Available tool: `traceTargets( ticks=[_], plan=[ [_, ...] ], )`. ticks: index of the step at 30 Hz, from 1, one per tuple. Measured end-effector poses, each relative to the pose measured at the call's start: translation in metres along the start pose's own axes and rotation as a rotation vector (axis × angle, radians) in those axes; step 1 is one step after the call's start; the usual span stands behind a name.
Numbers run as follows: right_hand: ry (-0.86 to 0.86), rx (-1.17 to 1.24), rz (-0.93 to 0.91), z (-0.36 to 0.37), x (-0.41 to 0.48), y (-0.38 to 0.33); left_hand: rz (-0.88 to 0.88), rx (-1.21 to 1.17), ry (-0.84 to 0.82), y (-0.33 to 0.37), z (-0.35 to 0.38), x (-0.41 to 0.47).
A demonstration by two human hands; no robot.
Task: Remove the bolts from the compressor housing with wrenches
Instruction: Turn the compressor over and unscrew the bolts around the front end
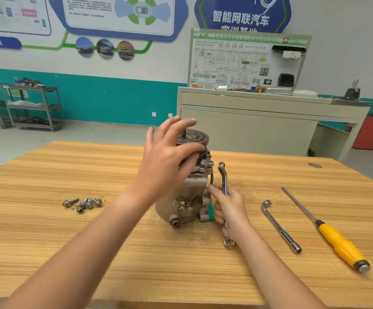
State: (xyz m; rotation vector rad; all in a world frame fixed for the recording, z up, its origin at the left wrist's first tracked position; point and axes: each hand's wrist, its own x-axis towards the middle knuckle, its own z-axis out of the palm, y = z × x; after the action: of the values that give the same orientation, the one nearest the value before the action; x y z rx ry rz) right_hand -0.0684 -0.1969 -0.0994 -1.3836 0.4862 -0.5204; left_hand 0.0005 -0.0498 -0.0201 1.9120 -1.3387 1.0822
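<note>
Lying left of the compressor [187,197], loose bolts [83,202] cluster on the table [47,241]. I note my left hand [170,161], fingers spread, over its top. Just right, my right hand [230,208] grips a ring wrench [224,186]; farther right lie a socket wrench [280,226] and a screwdriver [328,235].

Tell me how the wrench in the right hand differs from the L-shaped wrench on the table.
The ring wrench stands nearly upright, gripped by the right hand; the L-shaped wrench lies flat on the table. The ring wrench is flat with ringed ends; the L-shaped wrench is a round bar with one bent end. Both are silver metal.
</note>
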Motion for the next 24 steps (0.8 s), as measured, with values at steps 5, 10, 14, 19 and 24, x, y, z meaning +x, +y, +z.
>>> traceTargets(
  ticks=[5, 10, 14, 19, 24],
  plan=[
    [-0.072, 0.054, 0.026, -0.002, 0.000, 0.006, 0.167, 0.136, -0.514, -0.010, 0.000, 0.043],
    [-0.073, 0.073, 0.063, -0.004, 0.002, 0.010, 0.069, 0.123, -0.731, -0.022, 0.012, 0.054],
    [-0.090, 0.064, 0.083, -0.005, 0.003, 0.013, 0.055, 0.075, -0.726, -0.024, 0.012, 0.054],
    [-0.103, 0.046, 0.084, -0.004, 0.006, 0.015, 0.059, 0.045, -0.711, -0.023, 0.011, 0.053],
    [-0.112, 0.044, 0.091, -0.004, 0.004, 0.015, 0.037, 0.037, -0.714, -0.021, 0.010, 0.054]
  ],
)
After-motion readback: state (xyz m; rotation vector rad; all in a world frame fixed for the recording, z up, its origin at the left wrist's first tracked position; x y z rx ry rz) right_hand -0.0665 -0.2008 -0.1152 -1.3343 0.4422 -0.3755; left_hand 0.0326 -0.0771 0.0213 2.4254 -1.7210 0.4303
